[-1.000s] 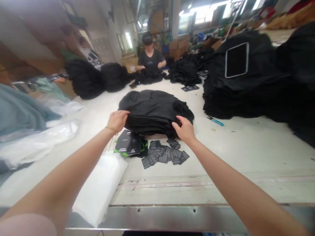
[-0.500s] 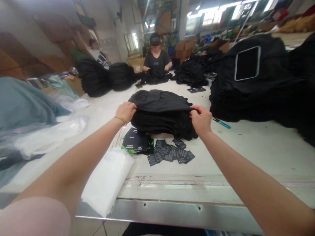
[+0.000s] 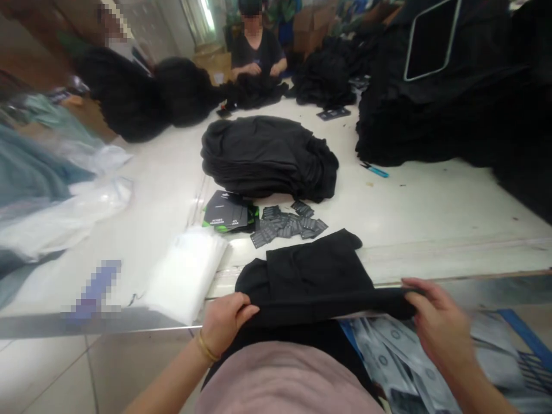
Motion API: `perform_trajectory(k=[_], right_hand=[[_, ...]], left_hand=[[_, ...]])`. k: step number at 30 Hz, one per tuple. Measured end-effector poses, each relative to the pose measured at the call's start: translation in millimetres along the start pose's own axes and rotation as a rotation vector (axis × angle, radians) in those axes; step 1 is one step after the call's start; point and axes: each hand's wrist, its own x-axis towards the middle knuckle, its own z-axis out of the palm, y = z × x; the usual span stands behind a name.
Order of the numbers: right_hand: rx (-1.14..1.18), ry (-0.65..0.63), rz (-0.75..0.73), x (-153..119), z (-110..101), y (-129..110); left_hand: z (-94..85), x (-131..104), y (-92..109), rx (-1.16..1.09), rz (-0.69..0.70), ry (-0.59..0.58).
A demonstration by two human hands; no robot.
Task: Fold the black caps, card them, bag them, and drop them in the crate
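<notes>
A folded black garment (image 3: 319,267) lies over the front edge of the table, its near edge stretched between my two hands. My left hand (image 3: 226,322) pinches its left end, and my right hand (image 3: 440,316) grips the right end past the table edge. Beyond it sits a stack of black garments (image 3: 267,155). Between the stack and the held garment are dark printed cards (image 3: 226,210) with green corners and a scatter of small black tags (image 3: 287,224). White plastic bags (image 3: 185,270) lie beside my left hand.
Blue-handled thread snips (image 3: 376,170) lie on the white table (image 3: 431,213). At the right a phone (image 3: 431,40) rests on a tall black garment pile (image 3: 401,115). A person (image 3: 259,57) handles black cloth across the table. Packed clear bags (image 3: 401,351) are below the edge at right.
Both hands have drawn the top black garment off the stack and back toward my body, to the table's front edge. The stack stays behind, and the view has tilted downward.
</notes>
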Motion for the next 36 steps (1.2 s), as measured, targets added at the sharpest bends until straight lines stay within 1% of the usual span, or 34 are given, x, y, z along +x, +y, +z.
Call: perform_trajectory(k=[1,3,4,6,7,8,10,11,12,13,14,15,16,17,18,19,20,21,22,23,25,27,28,29,30,31,33,34,35,36], right_hand=[[0.019,-0.011,0.023,8.4,7.0,3.5],[0.019,-0.056,0.016,35.2,28.2,0.0],[-0.012,-0.075,-0.030,50.7,41.3,-5.7],[-0.136,-0.072,-0.208,77.6,68.8,-20.6],[-0.200,-0.068,-0.291,85.7,81.4,-28.1],[-0.260,-0.064,-0.388,88.8,92.2,-34.5],[-0.349,-0.087,-0.598,80.0,105.2,-40.6],[-0.386,-0.127,-0.714,69.9,106.6,-39.1],[-0.427,-0.202,-0.831,58.5,104.4,-34.2],[-0.476,-0.309,-0.934,47.6,98.6,-25.9],[-0.530,-0.415,-1.005,39.3,89.7,-14.6],[-0.585,-0.492,-1.042,34.6,78.1,-1.1],[-0.632,-0.495,-1.036,33.8,64.6,13.6],[-0.662,-0.411,-0.987,36.4,50.1,28.4],[-0.674,-0.299,-0.924,40.7,36.0,42.0],[-0.673,-0.199,-0.868,45.3,23.6,53.3],[-0.668,-0.135,-0.827,48.3,14.4,61.7],[-0.664,-0.120,-0.812,48.6,9.5,66.7],[-0.668,-0.140,-0.815,45.9,9.6,68.5],[-0.678,-0.168,-0.821,40.5,14.6,67.5],[-0.694,-0.195,-0.821,27.4,35.2,59.8],[-0.678,-0.207,-0.821,23.1,57.1,49.6],[-0.665,-0.227,-0.831,27.8,63.2,45.1],[-0.650,-0.238,-0.841,37.4,64.2,41.3],[-0.641,-0.227,-0.844,51.2,59.6,38.2],[-0.638,-0.187,-0.835,67.3,50.3,35.6],[-0.638,-0.031,-0.783,95.8,24.7,30.4],[-0.636,0.062,-0.753,103.1,13.8,27.5],[-0.632,0.135,-0.735,103.2,7.3,24.4],[-0.624,0.165,-0.740,95.8,6.9,21.4]], left_hand=[[2.2,2.5,-2.3,-0.026,-0.098,-0.031],[2.9,19.7,-10.5,-0.078,-0.320,-0.036],[2.7,31.9,-15.5,-0.109,-0.426,-0.012],[3.5,55.3,-25.2,-0.205,-0.589,0.041],[4.9,63.7,-29.0,-0.269,-0.621,0.050],[7.1,68.4,-31.9,-0.336,-0.621,0.046],[13.0,66.4,-35.0,-0.450,-0.575,0.022],[16.4,60.6,-35.7,-0.478,-0.556,0.011],[19.6,53.2,-36.4,-0.479,-0.554,0.004],[22.0,45.2,-37.2,-0.454,-0.568,-0.001],[23.5,37.9,-38.5,-0.405,-0.590,-0.009],[23.7,32.1,-40.0,-0.333,-0.613,-0.019],[22.6,28.5,-41.4,-0.249,-0.634,-0.028],[20.6,27.1,-42.0,-0.167,-0.644,-0.032],[18.0,28.0,-41.3,-0.094,-0.633,-0.019],[15.3,30.9,-38.5,-0.034,-0.594,0.009],[13.1,35.2,-33.1,0.010,-0.525,0.047],[12.1,40.7,-25.2,0.034,-0.430,0.086],[12.8,46.6,-14.9,0.043,-0.318,0.105],[15.4,52.7,-3.1,0.041,-0.204,0.095],[27.0,63.9,20.8,0.025,-0.022,-0.003],[44.2,71.5,38.0,0.025,0.060,-0.123],[53.2,73.7,42.7,0.032,0.068,-0.166],[61.3,74.7,44.8,0.041,0.065,-0.194],[68.2,74.8,44.8,0.049,0.059,-0.208],[73.3,74.2,43.5,0.054,0.057,-0.213],[78.7,72.2,39.6,0.058,0.060,-0.206],[79.5,71.3,37.9,0.057,0.063,-0.203],[79.5,70.9,36.7,0.056,0.065,-0.201],[79.1,70.9,36.0,0.054,0.066,-0.200]])
